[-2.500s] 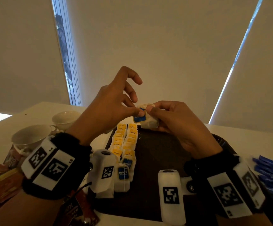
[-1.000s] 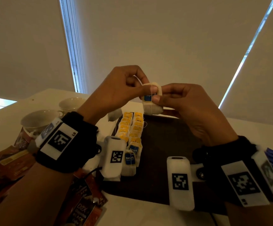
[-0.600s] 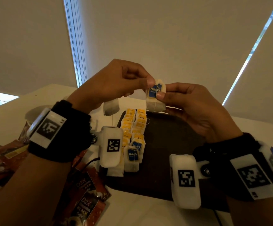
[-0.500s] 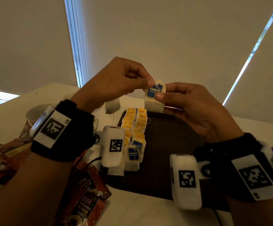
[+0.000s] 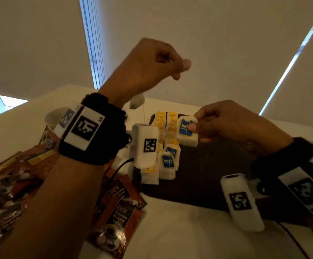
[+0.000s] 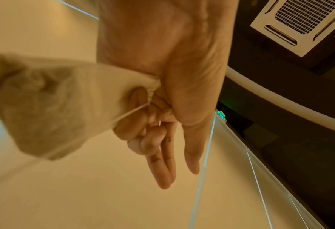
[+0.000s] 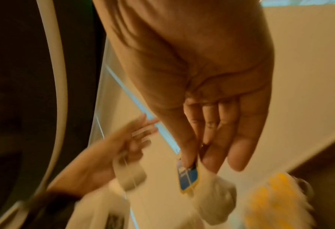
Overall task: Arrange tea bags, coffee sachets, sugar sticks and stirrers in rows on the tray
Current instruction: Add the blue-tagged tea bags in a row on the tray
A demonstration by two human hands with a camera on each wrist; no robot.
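- While the right hand [image 5: 232, 124] pinches a blue-tagged tea bag [image 5: 186, 130] between thumb and fingertips just above the far end of the dark tray [image 5: 204, 174], the job in hand looks to be setting that bag down beside the rows already laid.
- Two rows of tea bags [image 5: 166, 144] lie along the tray's left side, mostly yellow-tagged with blue-tagged ones nearest the person; the held bag hangs just to their right, so it probably starts a third row.
- To lay it well, lower it flat with the tag facing up and its long edge parallel to the neighbouring row, close beside it but not overlapping.
- Let go only once the pouch rests on the tray; it is light and soft and could tip or slide.
- The left hand [image 5: 152, 68] is raised well above the tray with its smaller fingers curled on a second tea bag [image 6: 50, 105], which dangles below the fist on the side toward the cups; thumb and forefinger look extended.
- Whether a string links the two bags cannot be told; keep the left hand still and high so the dangling bag does not brush the rows.
- Coffee sachets [image 5: 114, 217] lie loose on the white table [image 5: 180, 236] to the left of the tray, not yet arranged.
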